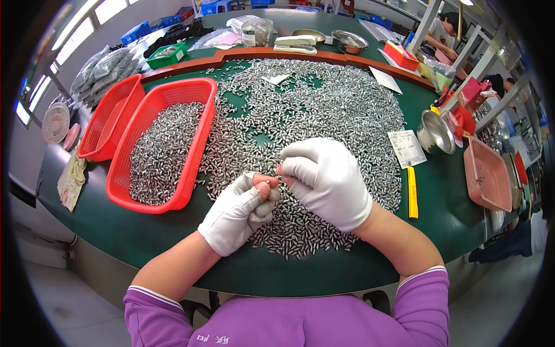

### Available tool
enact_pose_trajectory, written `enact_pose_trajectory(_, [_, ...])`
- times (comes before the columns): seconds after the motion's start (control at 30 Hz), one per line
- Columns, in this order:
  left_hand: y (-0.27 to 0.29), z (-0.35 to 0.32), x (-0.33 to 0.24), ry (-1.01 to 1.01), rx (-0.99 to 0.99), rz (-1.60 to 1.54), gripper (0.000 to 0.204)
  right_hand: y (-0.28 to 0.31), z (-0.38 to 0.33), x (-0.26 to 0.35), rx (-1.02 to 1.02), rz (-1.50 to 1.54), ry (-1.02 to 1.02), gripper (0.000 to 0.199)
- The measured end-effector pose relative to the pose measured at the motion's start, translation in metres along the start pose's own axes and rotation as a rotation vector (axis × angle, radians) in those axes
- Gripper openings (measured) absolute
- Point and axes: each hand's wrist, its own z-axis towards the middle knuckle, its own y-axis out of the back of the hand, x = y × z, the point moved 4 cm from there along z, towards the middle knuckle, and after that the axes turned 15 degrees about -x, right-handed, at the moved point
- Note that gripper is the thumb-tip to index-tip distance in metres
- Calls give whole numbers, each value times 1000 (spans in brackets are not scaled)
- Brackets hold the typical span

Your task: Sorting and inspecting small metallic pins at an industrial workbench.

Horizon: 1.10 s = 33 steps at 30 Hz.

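Both hands wear white gloves with some fingertips bare. My left hand is closed, thumb and forefinger pinched together. My right hand is closed too, its fingertips meeting those of the left. Whatever the fingertips hold is too small and covered to make out. Below and around the hands spreads a wide layer of small, shiny silver metal pieces, oblong in shape. A red perforated plastic basket to the left holds a heap of the same pieces.
Behind that basket stands a second red basket. On the right lie a yellow-handled tool, a printed paper slip, a metal bowl and a pink tray. A brown wooden ledge borders the green table's far side. A co-worker sits at the far right.
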Motion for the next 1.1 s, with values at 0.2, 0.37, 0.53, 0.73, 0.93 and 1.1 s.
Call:
enact_pose_trajectory(0.2, [1, 0, -1, 14, 2, -35, 18, -25, -35, -16, 398, -109, -224, 11])
enact_pose_trajectory(0.37, [1, 2, -1, 20, 66, -82, 19, -27, -37, -15, 420, -170, -200, 11])
enact_pose_trajectory(0.53, [6, 4, -1, 31, 58, -99, 21, -25, -31, -11, 446, -191, -211, 14])
enact_pose_trajectory(0.73, [12, 7, 0, 24, 15, -98, 25, -23, -32, -5, 497, -138, -238, 22])
enact_pose_trajectory(0.93, [13, 8, 0, 33, 44, -83, 25, -21, -29, -16, 363, -148, -288, 12])
enact_pose_trajectory(1.1, [8, 5, 0, 17, 55, -50, 24, -11, -20, -22, 187, 79, -477, 15])
